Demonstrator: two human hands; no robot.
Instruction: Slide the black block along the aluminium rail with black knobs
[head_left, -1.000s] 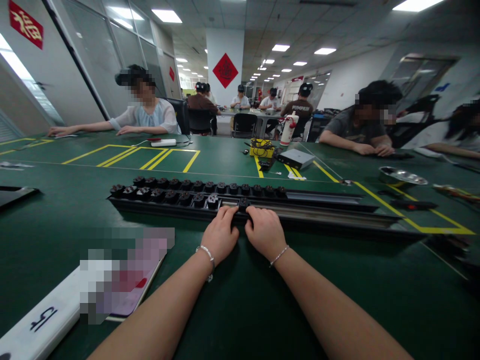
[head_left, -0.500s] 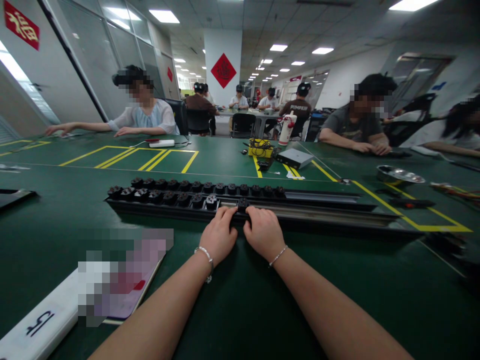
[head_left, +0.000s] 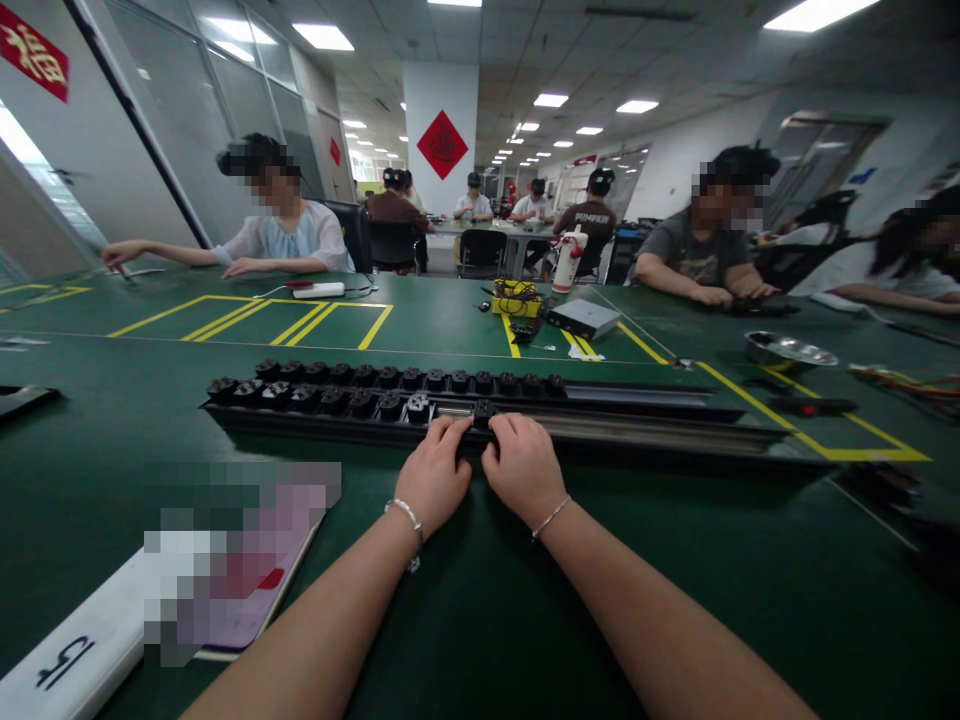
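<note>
The left hand [head_left: 435,472] and right hand [head_left: 526,470] pinched a black socket module [head_left: 484,408] between them; even pressure seemed best for keeping it square in the track [head_left: 660,428].

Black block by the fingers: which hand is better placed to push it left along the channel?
Probably the right hand: its fingers are at the right of the black block; the left hand sits at its left.
</note>
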